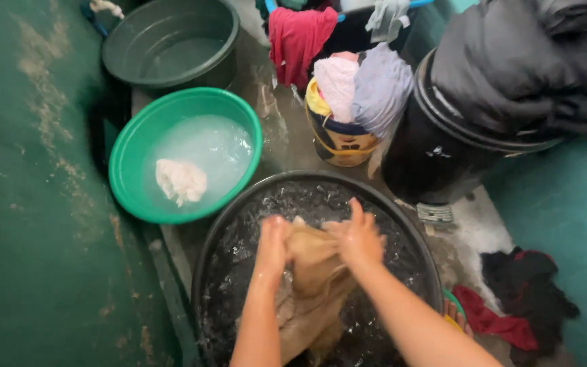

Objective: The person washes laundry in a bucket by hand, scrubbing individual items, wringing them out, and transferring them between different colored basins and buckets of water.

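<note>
A wet tan cloth (310,282) hangs over a black basin (239,204) full of dark soapy water. My left hand (272,245) grips the cloth's upper left part. My right hand (359,236) clutches its upper right part, fingers partly spread over the fabric. Both hands are pressed close together above the water, with the cloth bunched between them and trailing down toward me.
A green basin (127,160) at the left holds milky water and a white cloth (180,181). Behind it stands a dark green tub (171,41). A yellow bucket (338,139) draped with clothes, a black barrel (436,156) under a grey garment, and red and black clothes (518,306) lie right.
</note>
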